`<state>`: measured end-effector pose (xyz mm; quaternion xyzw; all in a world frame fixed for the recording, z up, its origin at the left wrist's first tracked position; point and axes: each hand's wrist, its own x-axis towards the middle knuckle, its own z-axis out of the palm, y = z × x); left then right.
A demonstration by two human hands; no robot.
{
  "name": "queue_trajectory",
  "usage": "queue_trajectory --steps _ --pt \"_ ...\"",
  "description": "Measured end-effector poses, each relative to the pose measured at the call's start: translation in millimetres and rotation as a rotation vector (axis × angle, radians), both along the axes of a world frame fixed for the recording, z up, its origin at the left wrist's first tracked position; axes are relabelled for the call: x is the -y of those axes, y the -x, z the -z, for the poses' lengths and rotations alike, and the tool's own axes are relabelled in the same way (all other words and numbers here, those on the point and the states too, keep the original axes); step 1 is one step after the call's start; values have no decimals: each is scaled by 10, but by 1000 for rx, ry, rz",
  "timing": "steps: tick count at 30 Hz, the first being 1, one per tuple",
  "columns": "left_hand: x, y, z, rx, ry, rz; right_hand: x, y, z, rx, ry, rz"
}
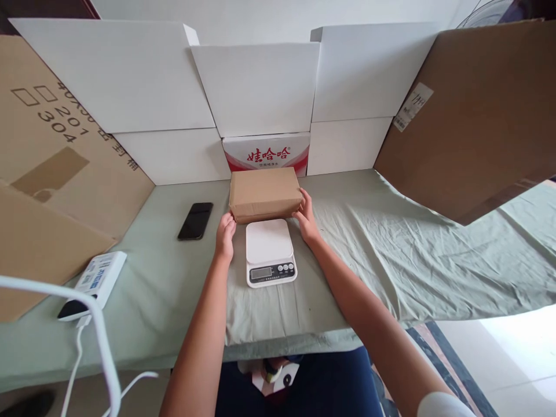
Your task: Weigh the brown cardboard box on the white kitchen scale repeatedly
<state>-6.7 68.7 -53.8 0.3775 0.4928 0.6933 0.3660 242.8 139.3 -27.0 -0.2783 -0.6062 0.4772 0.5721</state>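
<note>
Left hand (225,233) and right hand (306,219) clasp ends of brown rectangular cardboard box (264,194), fingers curled on it. Box toward far edge of cloth-covered table (391,255), just behind white digital kitchen scale (269,252). Black phone (195,220) left.

Both forearms are bare from the fingers back to the elbows. Behind the right hand (307,219), a white short sleeve (443,404) caps the upper arm. Dark blue trousers (330,385) cover the legs.
</note>
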Motion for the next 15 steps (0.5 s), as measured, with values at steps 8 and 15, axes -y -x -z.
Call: queue_trajectory --steps 8,15 --pt "-37 39 -32 40 32 -10 -76 -32 42 9 59 6" --pt "11 203 -56 80 -7 -81 -185 -295 147 -28 168 166"
